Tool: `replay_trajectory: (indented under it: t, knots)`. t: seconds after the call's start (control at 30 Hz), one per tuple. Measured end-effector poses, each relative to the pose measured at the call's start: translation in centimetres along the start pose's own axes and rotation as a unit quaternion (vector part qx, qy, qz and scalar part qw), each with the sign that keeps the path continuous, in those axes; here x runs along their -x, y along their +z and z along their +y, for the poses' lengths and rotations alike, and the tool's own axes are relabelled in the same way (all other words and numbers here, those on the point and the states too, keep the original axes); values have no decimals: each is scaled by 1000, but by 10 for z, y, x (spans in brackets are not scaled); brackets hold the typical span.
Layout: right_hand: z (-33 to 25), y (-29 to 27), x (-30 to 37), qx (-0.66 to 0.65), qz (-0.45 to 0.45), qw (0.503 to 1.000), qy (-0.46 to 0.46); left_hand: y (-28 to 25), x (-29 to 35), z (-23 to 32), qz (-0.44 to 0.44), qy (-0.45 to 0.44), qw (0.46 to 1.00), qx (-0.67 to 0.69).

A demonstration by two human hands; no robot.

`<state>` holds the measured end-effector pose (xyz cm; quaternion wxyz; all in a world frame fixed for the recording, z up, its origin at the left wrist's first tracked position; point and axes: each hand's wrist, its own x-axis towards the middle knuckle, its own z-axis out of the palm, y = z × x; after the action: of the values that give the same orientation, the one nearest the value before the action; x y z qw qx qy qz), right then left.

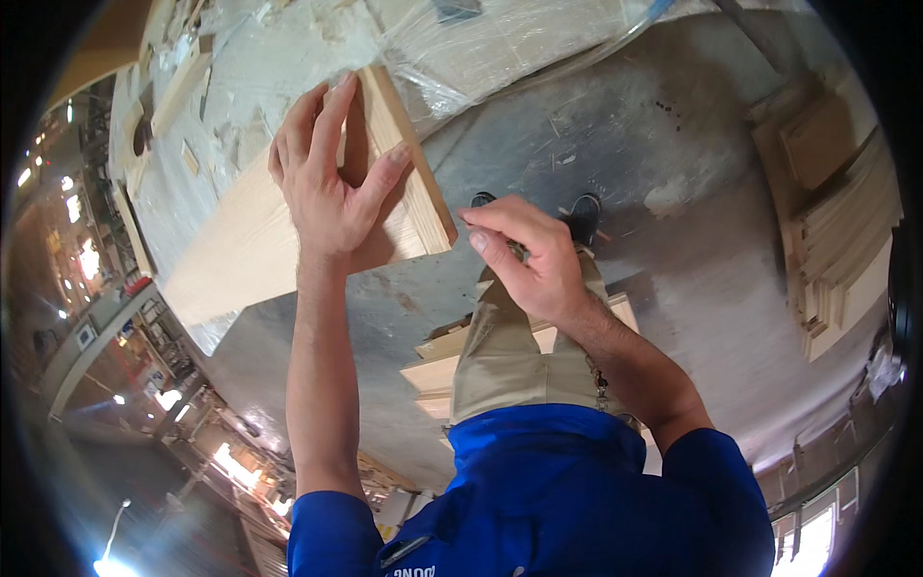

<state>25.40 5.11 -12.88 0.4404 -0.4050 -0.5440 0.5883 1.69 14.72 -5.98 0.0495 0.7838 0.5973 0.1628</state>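
Note:
A pale wooden board lies on the plastic-covered work surface, its thick end edge turned to the right. My left hand rests on the board near that end. Its fingers are spread toward the far side, and the thumb reaches almost to the end edge. Just off the board's near right corner is my right hand, apart from the wood. Thumb and index finger are drawn together there in a pinch. Whatever is between those fingertips, if anything, is too small to make out.
Clear plastic sheeting covers the work surface, with wood offcuts at its far left. Stacked wooden boards stand on the floor at right. More boards lie behind my legs. Shelving runs along the left.

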Motion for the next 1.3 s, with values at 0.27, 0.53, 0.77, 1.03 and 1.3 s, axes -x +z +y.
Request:
replay_trajectory:
  t: [0.27,0.53,0.77,1.03,1.3]
  knots:
    - [-27,7,-26,-87,14,991,103,1,4,1,34,1,999,-13]
    - [-38,7,-36,-108,6,973,205,4,8,0,58,-19,998,-6]
    - [-42,3,-38,-103,1,964,245,0,6,0,62,-11,998,-20]
    - [-94,-71,-118,138,130,981,38,-10,3,9,26,-32,999,-17]
    - [-124,-59,-236,356,36,927,-109,-10,6,3,42,-56,997,30]
